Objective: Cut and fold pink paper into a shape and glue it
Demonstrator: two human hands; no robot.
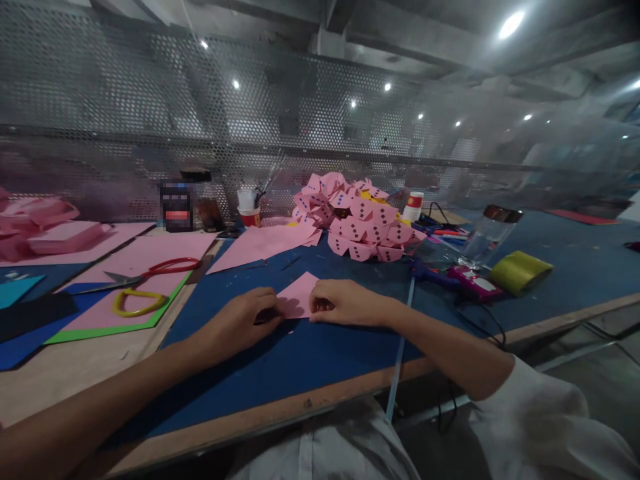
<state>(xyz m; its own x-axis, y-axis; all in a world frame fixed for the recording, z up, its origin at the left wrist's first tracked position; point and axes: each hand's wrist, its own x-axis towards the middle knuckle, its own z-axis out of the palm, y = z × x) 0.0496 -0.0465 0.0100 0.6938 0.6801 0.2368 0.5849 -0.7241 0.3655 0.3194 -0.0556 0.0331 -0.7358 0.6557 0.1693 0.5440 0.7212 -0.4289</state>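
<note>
A small pink paper (300, 293) lies on the blue table surface, pointed at the top with a straight lower edge. My left hand (250, 317) is closed at its left corner, fingers curled and pressing on the paper. At the right corner, my right hand (340, 302) has its fingertips pinched on the paper's edge. Behind the hands stands a pile of folded pink paper pieces (367, 223) with dark dots. Flat pink sheets (265, 245) lie left of the pile.
Scissors (170, 266) with red handles and a yellow handle (137, 303) rest on coloured sheets at left. At right are a glass jar (487, 237), a yellow roll (521, 272) and a magenta device (474, 283). Paper cups (250, 215) stand behind.
</note>
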